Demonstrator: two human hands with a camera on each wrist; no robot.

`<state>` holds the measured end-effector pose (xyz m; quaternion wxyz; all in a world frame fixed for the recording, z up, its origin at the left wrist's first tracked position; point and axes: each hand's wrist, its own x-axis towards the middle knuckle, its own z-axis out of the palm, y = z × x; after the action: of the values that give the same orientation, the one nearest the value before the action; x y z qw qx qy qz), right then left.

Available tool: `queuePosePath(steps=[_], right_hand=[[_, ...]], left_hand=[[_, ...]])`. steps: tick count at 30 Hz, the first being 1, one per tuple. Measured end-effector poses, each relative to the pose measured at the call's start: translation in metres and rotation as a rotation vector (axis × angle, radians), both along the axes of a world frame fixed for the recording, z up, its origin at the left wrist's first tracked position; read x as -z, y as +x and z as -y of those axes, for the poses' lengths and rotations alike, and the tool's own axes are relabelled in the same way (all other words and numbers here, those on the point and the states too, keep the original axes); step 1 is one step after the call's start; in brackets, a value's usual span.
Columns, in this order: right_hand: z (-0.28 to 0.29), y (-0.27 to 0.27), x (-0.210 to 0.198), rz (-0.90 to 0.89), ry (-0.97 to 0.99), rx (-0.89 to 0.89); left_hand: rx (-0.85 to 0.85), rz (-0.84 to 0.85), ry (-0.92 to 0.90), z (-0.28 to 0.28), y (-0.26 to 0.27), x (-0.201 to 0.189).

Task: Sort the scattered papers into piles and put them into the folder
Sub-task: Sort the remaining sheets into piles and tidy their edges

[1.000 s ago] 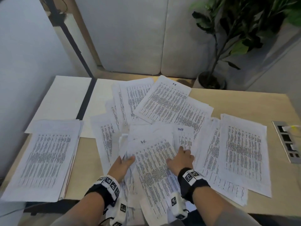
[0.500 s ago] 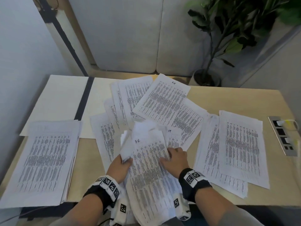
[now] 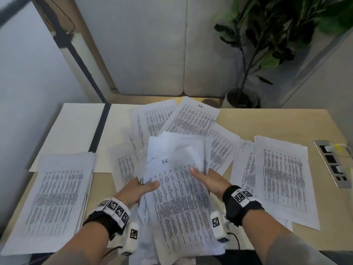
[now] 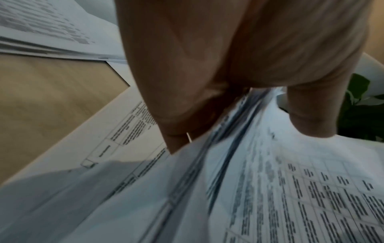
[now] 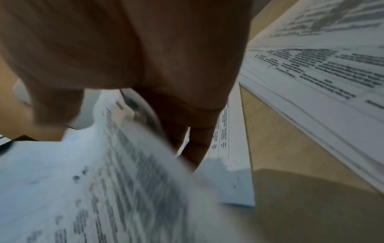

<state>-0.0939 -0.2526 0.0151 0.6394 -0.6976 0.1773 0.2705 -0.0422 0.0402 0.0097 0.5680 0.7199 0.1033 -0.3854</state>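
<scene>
Your left hand (image 3: 136, 190) grips the left edge of a loose sheaf (image 3: 179, 197) of printed pages, thumb laid flat on the top sheet and fingers tucked under; the left wrist view shows the thumb (image 4: 311, 111) on top and the fingers (image 4: 174, 105) beneath, with the page edges fanned between them. Your right hand (image 3: 209, 181) holds the sheaf's right edge the same way, thumb stretched across the print, fingers out of sight below. In the right wrist view the hand (image 5: 129, 54) is blurred, though pages clearly run between thumb and fingers. The top sheet carries handwritten letters that look like "AR" near its head. The sheaf sits at 6 o'clock on the table (image 3: 267, 121), tilted up toward you, and its near end hangs past the table edge.

Scattered papers (image 3: 193, 119) lie overlapping from the centre out to 12 o'clock; the topmost has a handwritten mark at its head. At 3 o'clock lies a right pile (image 3: 282, 180), fairly squared. At 9 o'clock lies a left pile (image 3: 55, 197), also squared. The folder (image 3: 80, 129) lies open and flat at 10 o'clock, its dark spine between two pale covers; the left pile covers its near corner and scattered papers overlap its right cover.

A socket panel (image 3: 333, 163) is set into the table at 3 o'clock, near the edge. A plant (image 3: 267, 44) stands on the floor past 1 o'clock.
</scene>
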Motion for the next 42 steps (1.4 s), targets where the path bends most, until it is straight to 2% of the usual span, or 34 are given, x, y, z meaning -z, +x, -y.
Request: queuePosePath(steps=[2, 4, 6, 8, 11, 15, 21, 24, 29, 31, 37, 42], right_hand=[[0.007, 0.001, 0.0, 0.025, -0.029, -0.003], [0.011, 0.0, 0.008, 0.015, 0.076, 0.117], [0.007, -0.002, 0.011, 0.003, 0.11, 0.087], [0.003, -0.001, 0.014, 0.018, 0.062, 0.032], [0.011, -0.001, 0.018, 0.015, 0.064, 0.167], [0.009, -0.008, 0.025, -0.01, 0.012, 0.18], [0.005, -0.01, 0.025, -0.015, -0.021, 0.193], [0.007, -0.014, 0.019, -0.013, -0.024, 0.194], [0.005, -0.019, 0.018, -0.02, -0.015, 0.241], [0.007, -0.02, 0.018, -0.024, -0.014, 0.245], [0.01, -0.02, 0.013, 0.035, -0.04, 0.206], [0.014, -0.02, 0.01, 0.005, -0.038, 0.159]], left_hand=[[-0.04, 0.053, -0.013, 0.012, 0.0, -0.004], [-0.143, 0.07, -0.058, 0.025, -0.003, -0.009], [-0.168, 0.08, -0.077, 0.036, -0.009, -0.006], [-0.18, 0.117, -0.062, 0.041, -0.012, 0.001], [-0.262, 0.148, 0.0, 0.037, -0.01, 0.003], [-0.283, 0.196, 0.079, 0.029, -0.013, 0.0], [-0.298, 0.452, 0.214, 0.02, -0.004, -0.019], [-0.356, 0.41, 0.177, 0.014, -0.003, -0.026], [-0.342, 0.221, 0.082, 0.001, -0.008, -0.024], [-0.324, 0.271, 0.104, -0.004, -0.007, -0.019], [-0.172, 0.581, 0.431, -0.013, -0.002, -0.034], [-0.169, 0.592, 0.36, -0.013, 0.005, -0.041]])
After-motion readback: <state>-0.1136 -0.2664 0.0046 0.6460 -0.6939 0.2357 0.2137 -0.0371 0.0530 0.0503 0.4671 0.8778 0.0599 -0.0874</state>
